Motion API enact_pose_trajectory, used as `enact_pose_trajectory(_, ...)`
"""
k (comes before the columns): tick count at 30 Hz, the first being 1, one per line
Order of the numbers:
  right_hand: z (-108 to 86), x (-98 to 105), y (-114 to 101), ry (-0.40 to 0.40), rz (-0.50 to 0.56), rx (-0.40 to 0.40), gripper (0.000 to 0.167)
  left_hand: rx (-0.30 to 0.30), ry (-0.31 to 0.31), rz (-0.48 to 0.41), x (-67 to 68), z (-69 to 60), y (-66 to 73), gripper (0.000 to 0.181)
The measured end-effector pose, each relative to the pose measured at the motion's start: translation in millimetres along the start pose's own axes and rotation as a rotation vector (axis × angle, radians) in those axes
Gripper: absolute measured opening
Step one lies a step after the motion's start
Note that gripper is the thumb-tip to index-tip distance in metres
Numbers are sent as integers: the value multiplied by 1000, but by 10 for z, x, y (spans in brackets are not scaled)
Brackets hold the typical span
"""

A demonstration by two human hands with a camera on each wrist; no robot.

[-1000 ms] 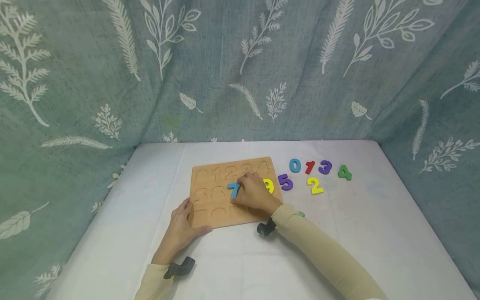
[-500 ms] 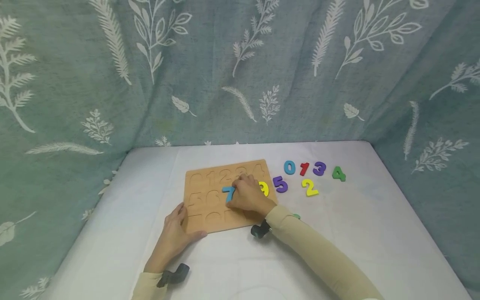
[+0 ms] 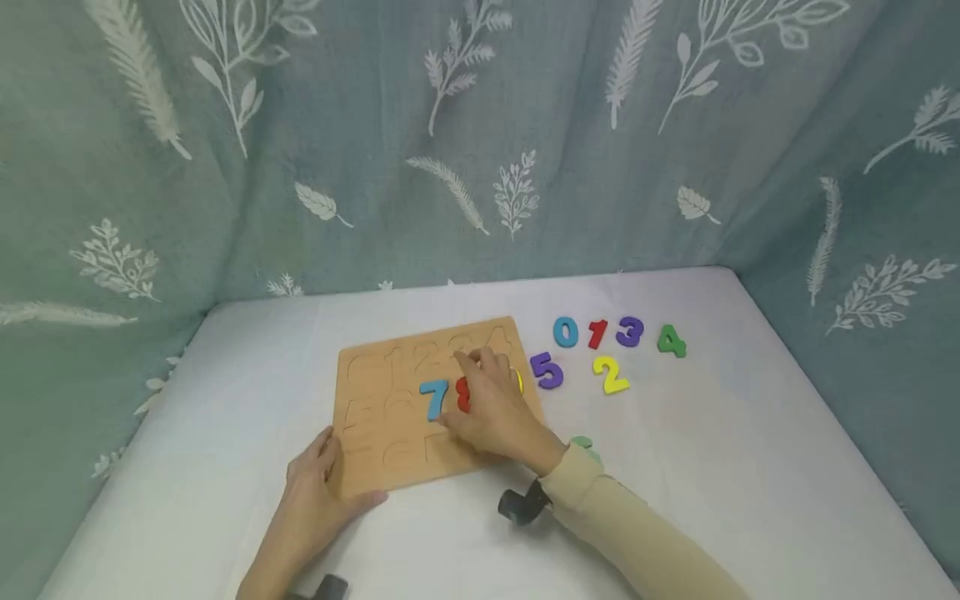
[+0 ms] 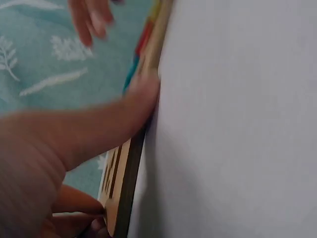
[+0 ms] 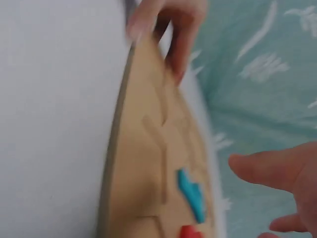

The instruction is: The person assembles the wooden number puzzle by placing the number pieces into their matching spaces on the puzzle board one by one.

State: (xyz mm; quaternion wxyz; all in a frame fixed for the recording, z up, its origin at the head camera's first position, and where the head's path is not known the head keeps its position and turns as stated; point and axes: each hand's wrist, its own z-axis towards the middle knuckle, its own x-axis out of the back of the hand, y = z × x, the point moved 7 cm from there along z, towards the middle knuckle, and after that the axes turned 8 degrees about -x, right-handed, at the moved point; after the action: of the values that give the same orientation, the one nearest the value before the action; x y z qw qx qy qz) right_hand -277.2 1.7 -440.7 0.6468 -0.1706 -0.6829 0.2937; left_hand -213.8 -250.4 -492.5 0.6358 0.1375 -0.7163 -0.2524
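My left hand [image 3: 315,492] grips the near left corner of a wooden number puzzle board [image 3: 450,454], thumb along the near edge and fingers at the left side. Over the board, my right hand [image 3: 498,408] is held with thumb and fingers spread, holding nothing visible. A blue number 7 [image 3: 433,400] lies on the board in the middle row, just left of the right fingertips; in the right wrist view the thumb stands apart from the blue 7 [image 5: 190,195]. A red 8 [image 3: 463,394] is partly hidden by the right hand, as is a yellow 9 [image 3: 520,381].
Right of the board on the white cloth lie a purple 5 [image 3: 547,371], blue 0 [image 3: 557,332], red 1 [image 3: 597,334], purple 3 [image 3: 634,335], yellow 2 [image 3: 610,377] and green 4 [image 3: 671,342]. Green material [image 3: 583,442] shows beside the right sleeve.
My right hand has released the blue 7 and its fingers have spread apart, uncovering part of the red 8. The left hand keeps its hold on the board. The head view has shifted.
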Motion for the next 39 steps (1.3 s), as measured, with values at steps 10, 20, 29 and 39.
enact_pose_trajectory(10, -157, 340, 81, 64, 154, -32, 63, -38, 54, -8, 4, -97, 15, 127)
enact_pose_trajectory(20, -229, 615, 426, 69, 176, -75, 56, -13, 30, -34, -2, -39, -20, 128)
enact_pose_trajectory(29, -467, 928, 743, 79, 137, -47, 50, -15, 48, -15, 34, -95, -69, 130)
enact_pose_trajectory(39, -739, 1017, 1165, 21, 104, -32, 52, -13, 58, -24, 46, -94, -92, 129)
